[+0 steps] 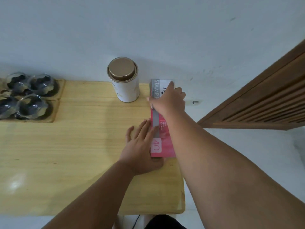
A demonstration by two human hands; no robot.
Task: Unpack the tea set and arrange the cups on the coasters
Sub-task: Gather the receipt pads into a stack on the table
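Note:
A long pink and grey box (163, 145) lies along the right edge of the light wooden table (66, 154). My left hand (140, 149) lies against its near left side, fingers spread onto the lid and thumb at the near end. My right hand (170, 100) reaches across and clasps the far part of the box. At the far left several clear glass cups (41, 84) with wavy rims stand on dark-centred wooden coasters (61, 90). The cup at the left edge (6, 106) is partly cut off.
A white tin with a gold lid (125, 83) stands upright by the wall, just left of the box's far end. A slatted wooden panel (264, 100) leans at the right, off the table. The table's right edge runs directly beside the box.

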